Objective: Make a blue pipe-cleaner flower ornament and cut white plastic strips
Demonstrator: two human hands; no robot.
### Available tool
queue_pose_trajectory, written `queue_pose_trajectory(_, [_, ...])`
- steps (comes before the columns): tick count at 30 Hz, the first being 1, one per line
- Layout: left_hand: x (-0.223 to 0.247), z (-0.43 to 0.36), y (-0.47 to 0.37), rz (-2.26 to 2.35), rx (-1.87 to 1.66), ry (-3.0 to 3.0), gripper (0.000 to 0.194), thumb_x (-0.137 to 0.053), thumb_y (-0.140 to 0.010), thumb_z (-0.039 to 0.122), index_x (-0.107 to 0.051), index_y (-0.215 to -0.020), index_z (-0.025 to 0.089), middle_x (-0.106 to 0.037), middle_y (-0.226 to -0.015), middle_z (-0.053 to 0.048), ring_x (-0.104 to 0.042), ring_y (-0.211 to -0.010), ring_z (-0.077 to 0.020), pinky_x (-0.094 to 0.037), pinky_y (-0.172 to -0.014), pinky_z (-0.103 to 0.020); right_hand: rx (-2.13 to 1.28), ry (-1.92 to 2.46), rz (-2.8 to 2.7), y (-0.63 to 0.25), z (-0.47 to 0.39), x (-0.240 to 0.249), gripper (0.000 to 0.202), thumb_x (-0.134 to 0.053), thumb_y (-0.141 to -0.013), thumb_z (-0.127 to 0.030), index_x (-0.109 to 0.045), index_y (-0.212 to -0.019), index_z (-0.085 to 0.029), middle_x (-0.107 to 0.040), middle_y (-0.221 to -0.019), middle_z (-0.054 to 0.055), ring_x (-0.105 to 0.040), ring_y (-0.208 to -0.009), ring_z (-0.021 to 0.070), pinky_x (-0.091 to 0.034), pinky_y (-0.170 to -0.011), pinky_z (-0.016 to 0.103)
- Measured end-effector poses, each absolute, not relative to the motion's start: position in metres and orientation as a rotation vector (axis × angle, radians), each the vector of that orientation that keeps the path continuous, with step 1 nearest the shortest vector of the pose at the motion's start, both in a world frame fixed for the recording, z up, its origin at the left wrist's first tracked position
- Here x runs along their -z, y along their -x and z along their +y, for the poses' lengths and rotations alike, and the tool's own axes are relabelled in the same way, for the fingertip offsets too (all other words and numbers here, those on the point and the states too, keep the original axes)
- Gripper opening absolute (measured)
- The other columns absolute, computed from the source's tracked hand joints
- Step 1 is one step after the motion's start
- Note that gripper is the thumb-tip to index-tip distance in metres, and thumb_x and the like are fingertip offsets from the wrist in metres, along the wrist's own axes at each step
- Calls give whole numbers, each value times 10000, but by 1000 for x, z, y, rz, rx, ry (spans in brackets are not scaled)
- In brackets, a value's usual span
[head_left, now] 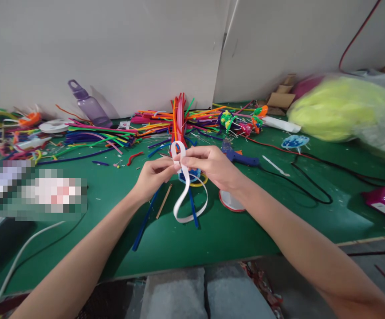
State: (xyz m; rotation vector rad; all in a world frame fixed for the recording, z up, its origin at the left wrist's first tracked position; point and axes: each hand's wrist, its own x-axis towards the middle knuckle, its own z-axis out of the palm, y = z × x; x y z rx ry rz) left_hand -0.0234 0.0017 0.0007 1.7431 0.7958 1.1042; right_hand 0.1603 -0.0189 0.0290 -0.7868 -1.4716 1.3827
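Observation:
A white ribbon [180,204] is bent into an upright loop at the top, with its long tail curling down toward the table. My left hand [154,176] pinches it at the base of the loop. From the other side, the fingers of my right hand [212,165] are closed on the same ribbon, close to the left fingertips. Beneath lie blue pipe cleaners [143,225], a thin wooden stick [163,202] and a blue-and-yellow piece [202,179] partly hidden by the ribbon and hands. Just beyond my right hand rests a blue glue gun [245,158].
Bundles of coloured pipe cleaners [102,135] line the back beside a purple bottle [92,106]. Right of my hands, a black cable [312,188] crosses the green table [245,239]. A clear bag of yellow material [339,108] stands back right. A white red-rimmed object [231,202] sits under my right wrist.

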Motion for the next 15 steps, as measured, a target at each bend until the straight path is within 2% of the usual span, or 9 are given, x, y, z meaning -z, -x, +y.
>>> queue_pose_trajectory(4, [-1,1,23,835,-1055,-1719,249,-698,-788,396,-713,-727,156,-499,-562,15,-406,-511,-74,-288,-475,-217,-1218,915,-1525,-159,-20,-28,240,-772,-687,-323,-655,-820,-162,-695,-771,16,-638,-730,143,-493,-690,283])
queue_pose_trajectory(9, [-1,1,23,791,-999,-1619,297,-632,-844,409,-638,-694,152,-531,-549,12,-407,-468,-68,-283,-442,-209,-1049,996,-1617,-156,-22,-25,204,-743,-719,-325,-616,-737,-167,-684,-735,20,-624,-680,139,-468,-622,269])
queue_pose_trajectory(15, [2,2,23,763,-1051,-1639,197,-620,-861,329,-714,-834,159,-565,-602,0,-458,-502,-77,-345,-452,-206,-881,1114,-1670,-154,-22,-23,242,-741,-725,-366,-624,-665,-163,-647,-627,2,-556,-566,111,-411,-545,255])
